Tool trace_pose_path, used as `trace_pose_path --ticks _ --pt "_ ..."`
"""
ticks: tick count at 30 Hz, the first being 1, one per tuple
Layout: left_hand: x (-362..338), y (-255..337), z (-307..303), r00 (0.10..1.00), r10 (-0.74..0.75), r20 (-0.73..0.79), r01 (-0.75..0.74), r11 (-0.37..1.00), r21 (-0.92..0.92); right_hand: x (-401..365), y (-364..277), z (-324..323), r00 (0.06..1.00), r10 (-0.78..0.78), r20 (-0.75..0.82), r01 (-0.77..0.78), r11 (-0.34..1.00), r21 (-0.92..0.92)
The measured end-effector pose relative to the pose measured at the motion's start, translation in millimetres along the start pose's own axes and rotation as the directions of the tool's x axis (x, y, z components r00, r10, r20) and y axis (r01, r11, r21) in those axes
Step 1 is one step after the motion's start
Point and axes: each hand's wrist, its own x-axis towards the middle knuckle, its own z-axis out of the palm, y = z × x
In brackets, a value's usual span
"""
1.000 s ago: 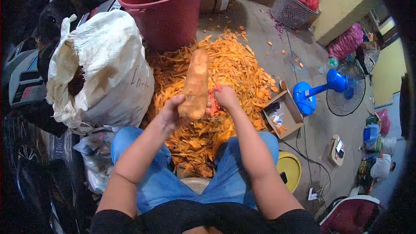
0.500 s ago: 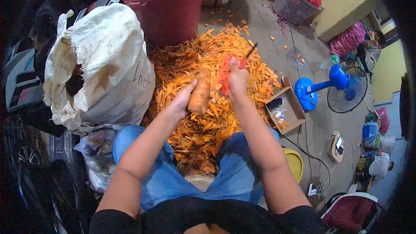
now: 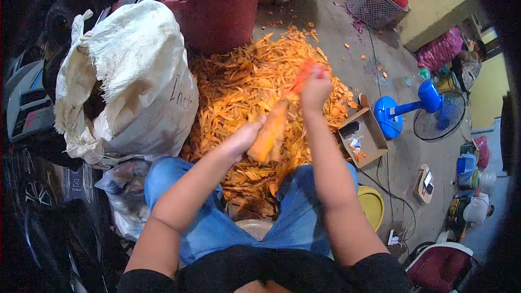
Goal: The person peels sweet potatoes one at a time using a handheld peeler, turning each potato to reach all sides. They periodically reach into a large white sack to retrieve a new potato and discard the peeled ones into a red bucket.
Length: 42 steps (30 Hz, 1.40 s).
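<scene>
Near the middle of the view, the left hand is closed on the lower left side of a thick carrot, which tilts with its upper end toward 1 o'clock and its lower end toward 7. The right hand, up and to the right at 1 to 2 o'clock, is clamped round a red tool. The tool is motion-blurred, and whether its edge touches the carrot cannot be told.

Below both hands spreads a heap of orange peelings, between the knees of the jeans at its near edge and a maroon tub at 11 o'clock. A white woven sack stands at 10, with a clear plastic bag at 8. At 3 o'clock an open cardboard box sits beside the heap, with a blue fan beyond it. A perforated basket stands between 1 and 2, and a round yellow thing lies at 4.
</scene>
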Motion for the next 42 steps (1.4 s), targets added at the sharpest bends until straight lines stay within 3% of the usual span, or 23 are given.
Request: trace_pose_path --ticks 1,3,5,7,9,12,14,16,17,19,21,24,25,27,29,32,33,36,37,38,40,41,42 --pt "-0.3 -6.8 -2.6 0.982 -0.021 0.185 0.024 1.0 -0.013 16.9 6.1 -6.8 0.994 0.06 -0.094 -0.067 0.995 -0.075" --pt "-0.9 -7.3 -0.5 0.985 -0.051 0.162 0.067 0.993 -0.095 24.3 3.1 -15.2 0.974 0.11 -0.196 -0.14 0.979 -0.146" --pt "-1.3 0.1 -2.6 0.992 -0.049 0.117 0.065 0.989 -0.133 16.0 -11.7 -19.5 0.942 0.334 0.027 -0.326 0.896 0.303" --pt "10.3 2.3 -15.8 0.993 -0.044 0.109 0.065 0.978 -0.2 -11.6 -11.0 -6.0 0.99 0.068 0.122 -0.115 0.893 0.435" --pt "8.4 10.2 -16.2 0.998 0.002 0.067 0.017 0.961 -0.277 -44.2 -19.0 -3.1 0.951 0.111 0.287 -0.195 0.939 0.284" --pt "11.3 10.2 -13.0 0.997 0.07 -0.033 -0.076 0.949 -0.305 -75.5 -39.5 -6.8 0.92 0.029 0.391 -0.117 0.972 0.204" --pt "17.9 2.3 -19.2 0.995 0.096 -0.013 -0.095 0.94 -0.328 -73.8 -34.4 -4.3 0.932 -0.021 0.362 -0.021 0.994 0.112" --pt "17.2 5.6 -26.2 0.988 0.056 0.142 -0.038 0.991 -0.128 -60.5 -28.1 -1.3 0.962 -0.072 0.262 0.081 0.996 -0.022" --pt "8.6 7.3 -19.4 0.999 -0.029 0.04 0.029 0.999 0.016 -44.4 -24.1 1.2 0.98 -0.07 0.186 0.082 0.995 -0.058" --pt "-4.9 0.0 -2.8 0.996 -0.021 0.084 0.015 0.998 0.067 3.8 12.3 3.3 0.999 -0.026 -0.023 0.029 0.992 0.124" --pt "-9.3 -6.4 3.1 0.979 -0.029 0.199 0.019 0.999 0.051 23.3 12.3 -13.4 0.949 0.306 -0.067 -0.298 0.948 0.114" --pt "17.5 -10.8 -12.2 1.0 -0.012 0.009 0.013 0.992 -0.125 11.0 -2.5 -15.0 0.985 0.171 -0.025 -0.171 0.985 0.017" --pt "10.5 2.5 -5.6 0.997 -0.007 -0.082 -0.011 0.976 -0.217 -7.0 -12.3 -10.4 0.967 0.198 0.162 -0.251 0.858 0.448" --pt "27.6 -2.3 -23.0 0.999 0.024 -0.021 -0.029 0.964 -0.263 -45.6 -26.0 -7.1 0.975 -0.041 0.217 -0.015 0.968 0.251" --pt "33.0 -3.4 -20.9 0.993 0.116 -0.031 -0.119 0.931 -0.346 -74.0 -41.9 -12.1 0.924 -0.03 0.382 0.013 0.999 0.047" --pt "11.6 2.7 -8.5 0.979 0.191 -0.073 -0.2 0.969 -0.145 -72.1 -37.6 -5.2 0.93 -0.105 0.351 0.125 0.991 -0.036" --pt "12.6 3.8 -15.8 0.995 0.105 -0.005 -0.105 0.994 -0.04 -63.6 -28.7 0.7 0.958 -0.119 0.26 0.144 0.986 -0.078" --pt "-3.9 -4.2 3.7 0.996 -0.067 -0.052 0.073 0.991 0.109 5.8 10.1 -2.0 0.999 -0.05 -0.012 0.048 0.992 -0.12" --pt "-7.0 -5.4 5.1 0.997 -0.016 0.073 0.006 0.991 0.132 16.9 13.5 -7.6 0.994 0.015 -0.105 -0.027 0.992 -0.12" --pt "-6.8 -2.8 5.0 0.996 -0.018 0.082 0.007 0.991 0.137 20.3 16.9 -11.1 0.993 0.013 -0.114 -0.028 0.992 -0.124" --pt "-5.9 5.0 -0.6 0.996 -0.079 0.052 0.081 0.996 -0.034 21.3 -3.5 -19.2 0.968 0.249 -0.043 -0.247 0.968 0.033" --pt "9.2 -3.4 -13.8 0.992 0.008 0.128 0.008 0.992 -0.129 8.8 -16.6 -17.4 0.971 0.233 0.053 -0.237 0.915 0.327" --pt "10.5 -1.3 -18.0 0.992 0.007 0.125 0.009 0.991 -0.132 -5.4 -17.8 -12.4 0.985 0.133 0.112 -0.162 0.936 0.312"
